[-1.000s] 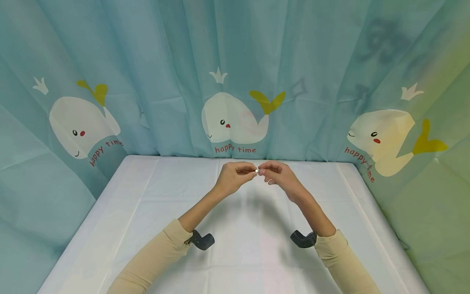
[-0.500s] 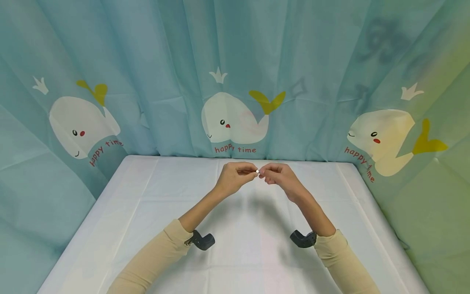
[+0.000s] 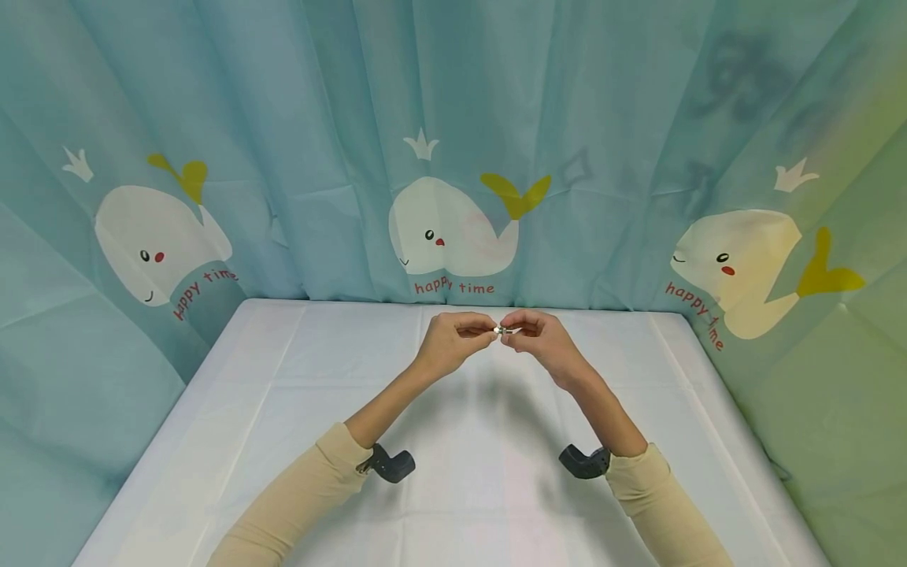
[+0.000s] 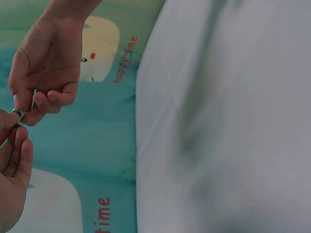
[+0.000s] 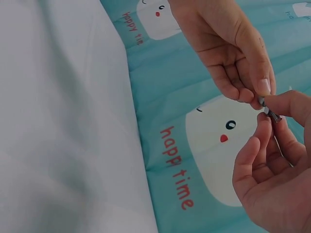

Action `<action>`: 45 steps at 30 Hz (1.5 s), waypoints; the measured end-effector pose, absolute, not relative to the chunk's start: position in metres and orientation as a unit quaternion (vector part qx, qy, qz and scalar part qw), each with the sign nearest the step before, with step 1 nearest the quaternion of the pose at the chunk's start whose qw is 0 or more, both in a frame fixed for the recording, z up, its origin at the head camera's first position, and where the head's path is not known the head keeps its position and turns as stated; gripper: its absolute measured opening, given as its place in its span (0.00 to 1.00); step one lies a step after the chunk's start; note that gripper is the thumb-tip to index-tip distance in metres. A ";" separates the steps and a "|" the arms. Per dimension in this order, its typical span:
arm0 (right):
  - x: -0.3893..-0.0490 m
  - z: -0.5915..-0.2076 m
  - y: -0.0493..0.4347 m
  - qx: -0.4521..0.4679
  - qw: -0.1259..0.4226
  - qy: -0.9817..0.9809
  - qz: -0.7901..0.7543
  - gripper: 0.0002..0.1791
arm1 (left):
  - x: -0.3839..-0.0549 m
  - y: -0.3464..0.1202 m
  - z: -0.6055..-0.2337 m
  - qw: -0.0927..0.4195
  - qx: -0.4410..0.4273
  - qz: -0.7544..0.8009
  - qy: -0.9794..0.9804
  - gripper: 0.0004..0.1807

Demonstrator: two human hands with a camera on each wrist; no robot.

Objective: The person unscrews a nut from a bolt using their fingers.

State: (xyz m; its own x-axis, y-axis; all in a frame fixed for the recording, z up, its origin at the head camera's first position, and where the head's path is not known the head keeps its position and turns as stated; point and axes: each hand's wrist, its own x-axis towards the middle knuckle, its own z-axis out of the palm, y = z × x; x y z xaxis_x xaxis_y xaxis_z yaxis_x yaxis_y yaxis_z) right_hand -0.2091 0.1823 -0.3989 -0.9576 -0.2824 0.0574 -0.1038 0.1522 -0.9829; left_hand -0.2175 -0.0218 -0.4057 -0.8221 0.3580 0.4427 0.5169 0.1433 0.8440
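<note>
A small silver bolt (image 5: 275, 117) with a threaded shank lies between my two hands, raised above the table. My left hand (image 3: 449, 344) pinches its head end between thumb and fingertips. From the other side, my right hand (image 3: 549, 346) has its thumb and fingertips around a small bright metal piece (image 5: 267, 111) on the shank, which looks like a nut. The threaded end pokes out past that piece in the right wrist view. Fingertips hide much of the metal, and the left wrist view shows only a small dark glint of it.
A white-covered table (image 3: 453, 472) spreads below the hands. Behind and at the sides hangs a blue-green curtain (image 3: 326, 157) printed with whales. A black curved device (image 3: 393, 465) sits at the left wrist and another black device (image 3: 584, 461) at the right.
The right thumb and fingers have shifted their hold, and more metal now shows between the hands. The left hand and both forearms stay almost still.
</note>
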 end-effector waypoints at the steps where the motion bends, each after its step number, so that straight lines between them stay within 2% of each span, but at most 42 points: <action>1: -0.209 -0.399 0.182 -0.129 0.071 0.755 -0.640 0.14 | -0.217 -0.022 -0.406 0.069 -0.291 -0.586 -0.753 0.04; 8: -0.208 -0.397 0.184 -0.131 0.091 0.758 -0.633 0.17 | -0.218 -0.022 -0.406 0.068 -0.292 -0.591 -0.749 0.05; 17: -0.209 -0.392 0.183 -0.077 0.121 0.752 -0.643 0.18 | -0.218 -0.019 -0.403 0.062 -0.295 -0.591 -0.748 0.05; 30: -0.209 -0.394 0.186 -0.104 0.097 0.753 -0.642 0.09 | -0.217 -0.020 -0.402 0.056 -0.297 -0.593 -0.746 0.04; 37: -0.207 -0.393 0.186 -0.128 0.079 0.753 -0.641 0.12 | -0.217 -0.019 -0.404 0.061 -0.297 -0.593 -0.746 0.04; 45: -0.206 -0.393 0.186 -0.144 0.073 0.745 -0.647 0.10 | -0.217 -0.019 -0.404 0.068 -0.295 -0.593 -0.746 0.05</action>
